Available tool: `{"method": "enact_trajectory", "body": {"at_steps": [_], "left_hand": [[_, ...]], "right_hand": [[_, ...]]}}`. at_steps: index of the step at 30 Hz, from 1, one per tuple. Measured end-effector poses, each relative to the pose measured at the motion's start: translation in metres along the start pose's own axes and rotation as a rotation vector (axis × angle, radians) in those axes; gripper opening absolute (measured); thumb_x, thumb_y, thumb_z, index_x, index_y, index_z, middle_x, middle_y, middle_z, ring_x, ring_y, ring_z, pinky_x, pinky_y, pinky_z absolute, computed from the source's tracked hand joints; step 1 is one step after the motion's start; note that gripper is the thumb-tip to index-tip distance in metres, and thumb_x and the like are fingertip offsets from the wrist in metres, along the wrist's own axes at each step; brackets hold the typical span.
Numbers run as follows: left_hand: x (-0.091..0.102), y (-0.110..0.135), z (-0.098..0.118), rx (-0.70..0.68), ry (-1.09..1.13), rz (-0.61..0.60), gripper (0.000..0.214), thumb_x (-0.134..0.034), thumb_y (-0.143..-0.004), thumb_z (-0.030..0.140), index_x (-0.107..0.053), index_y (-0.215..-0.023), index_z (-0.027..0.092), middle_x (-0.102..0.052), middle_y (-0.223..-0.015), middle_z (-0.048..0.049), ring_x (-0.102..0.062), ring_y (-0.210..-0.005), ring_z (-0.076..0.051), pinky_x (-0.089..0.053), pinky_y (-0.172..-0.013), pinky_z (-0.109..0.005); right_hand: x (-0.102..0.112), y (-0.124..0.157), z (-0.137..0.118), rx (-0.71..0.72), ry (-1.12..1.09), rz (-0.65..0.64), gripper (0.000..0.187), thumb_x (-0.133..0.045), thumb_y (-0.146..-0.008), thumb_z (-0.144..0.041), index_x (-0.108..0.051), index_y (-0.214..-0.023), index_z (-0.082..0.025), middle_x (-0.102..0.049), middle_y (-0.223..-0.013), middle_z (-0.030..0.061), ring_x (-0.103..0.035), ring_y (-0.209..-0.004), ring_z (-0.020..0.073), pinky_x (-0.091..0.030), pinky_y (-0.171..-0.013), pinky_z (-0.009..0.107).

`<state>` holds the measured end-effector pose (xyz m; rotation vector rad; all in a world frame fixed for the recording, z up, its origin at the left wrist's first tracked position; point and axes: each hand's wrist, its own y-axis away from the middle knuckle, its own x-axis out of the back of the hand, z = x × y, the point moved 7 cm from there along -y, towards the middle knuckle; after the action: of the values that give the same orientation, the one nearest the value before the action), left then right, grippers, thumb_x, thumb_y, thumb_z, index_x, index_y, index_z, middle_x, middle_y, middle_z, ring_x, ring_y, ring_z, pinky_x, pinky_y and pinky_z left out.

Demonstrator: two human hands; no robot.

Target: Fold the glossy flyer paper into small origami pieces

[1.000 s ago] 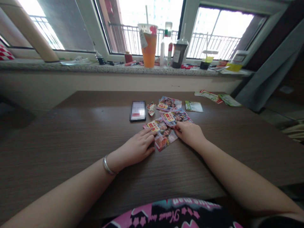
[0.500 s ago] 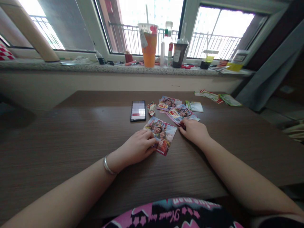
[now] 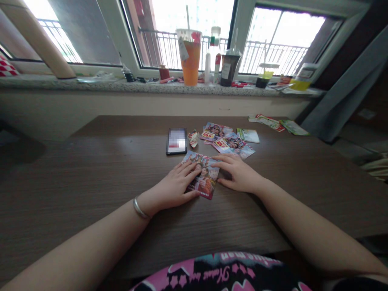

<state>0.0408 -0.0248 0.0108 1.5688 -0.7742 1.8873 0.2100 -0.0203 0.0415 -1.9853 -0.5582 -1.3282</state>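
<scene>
Flatly, left hand (image 3: 177,184) spread, right hand (image 3: 239,173) arched

I'm getting daylight through the windows (image 3: 169,16) behind the orange cup (image 3: 191,66), burnt out to white. Below the cup, the brown table (image 3: 100,178) sits dim, with a faint sheen to the cup's lower left. Far right of the cup, the curtain (image 3: 345,81) sinks into shadow; window frames (image 3: 336,9) there look stretched.
</scene>
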Motion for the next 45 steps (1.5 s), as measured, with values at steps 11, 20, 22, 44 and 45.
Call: {"method": "enact_trajectory", "body": {"at_steps": [11,20,22,44,45], "left_hand": [[0.003,-0.001,-0.003,-0.029,0.066,0.04,0.075,-0.057,-0.084,0.055,-0.035,-0.145,0.015,-0.037,-0.151,-0.0144,-0.028,-0.143,-0.028,-0.025,-0.116,-0.044],[0.0,-0.001,-0.004,0.01,0.025,-0.053,0.085,-0.053,-0.083,0.065,-0.03,-0.148,0.016,-0.029,-0.155,-0.0153,-0.023,-0.144,-0.031,-0.021,-0.117,-0.044],[0.0,-0.001,-0.003,0.018,0.023,-0.068,0.076,-0.044,-0.09,0.062,-0.031,-0.148,0.016,-0.029,-0.155,-0.0145,-0.023,-0.145,-0.03,-0.02,-0.117,-0.044],[-0.001,-0.002,-0.009,0.058,0.05,0.009,0.048,-0.048,-0.093,0.044,-0.049,-0.136,0.023,-0.042,-0.148,-0.0076,-0.034,-0.139,-0.028,-0.028,-0.115,-0.045],[-0.001,-0.002,-0.008,0.035,0.047,0.011,0.047,-0.049,-0.093,0.043,-0.049,-0.136,0.025,-0.042,-0.148,-0.0073,-0.035,-0.138,-0.028,-0.028,-0.114,-0.046]], "right_hand": [[-0.009,-0.002,-0.015,0.172,-0.149,-0.071,0.041,-0.067,-0.083,-0.034,-0.062,-0.123,-0.024,-0.06,-0.133,0.0077,-0.042,-0.135,0.0238,-0.035,-0.11,0.048],[-0.01,-0.001,-0.009,0.2,-0.186,-0.046,0.021,-0.056,-0.091,-0.028,-0.071,-0.106,-0.025,-0.068,-0.12,0.0049,-0.055,-0.12,0.019,-0.043,-0.105,0.041],[-0.01,-0.001,-0.011,0.21,-0.208,-0.05,0.02,-0.056,-0.092,-0.027,-0.072,-0.103,-0.024,-0.069,-0.118,0.0047,-0.056,-0.119,0.0184,-0.043,-0.104,0.041],[-0.004,0.004,0.013,-0.164,-0.166,-0.197,0.022,-0.037,-0.094,-0.023,-0.056,-0.084,-0.017,-0.062,-0.08,0.0046,-0.057,-0.075,0.0172,-0.044,-0.071,0.031],[-0.003,0.005,0.015,-0.183,-0.158,-0.203,0.022,-0.038,-0.094,-0.023,-0.055,-0.083,-0.017,-0.061,-0.079,0.0043,-0.056,-0.075,0.0171,-0.043,-0.07,0.03]]}}
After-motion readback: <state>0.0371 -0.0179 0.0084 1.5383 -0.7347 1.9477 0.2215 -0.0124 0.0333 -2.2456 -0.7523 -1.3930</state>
